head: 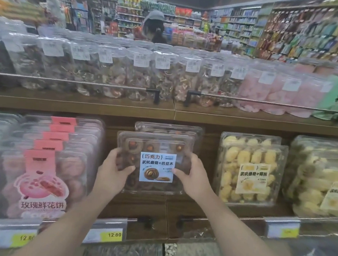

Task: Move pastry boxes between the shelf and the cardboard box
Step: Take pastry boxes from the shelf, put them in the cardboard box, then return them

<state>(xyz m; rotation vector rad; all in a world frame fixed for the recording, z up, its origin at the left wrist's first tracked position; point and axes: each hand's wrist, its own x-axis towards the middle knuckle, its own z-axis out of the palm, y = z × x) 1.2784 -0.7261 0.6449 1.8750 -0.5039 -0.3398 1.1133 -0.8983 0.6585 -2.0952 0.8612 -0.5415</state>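
Both hands grip one clear chocolate pastry box [154, 163] upright at the middle of the lower shelf [165, 211]: the left hand [113, 171] clamps its left edge, the right hand [194, 176] its right edge, thumbs on the front. A second like box [169, 130] stands just behind it. Pink rose-cake boxes [46, 170] crowd the left side, yellow pastry boxes [250, 171] the right. Above, a metal rail [72, 81] fronts clear tubs [112, 69]. Yellow price tags [111, 235] line the shelf edge.

Clear glossy plastic pastry box [156, 147]; brown wood shelf [173, 113].
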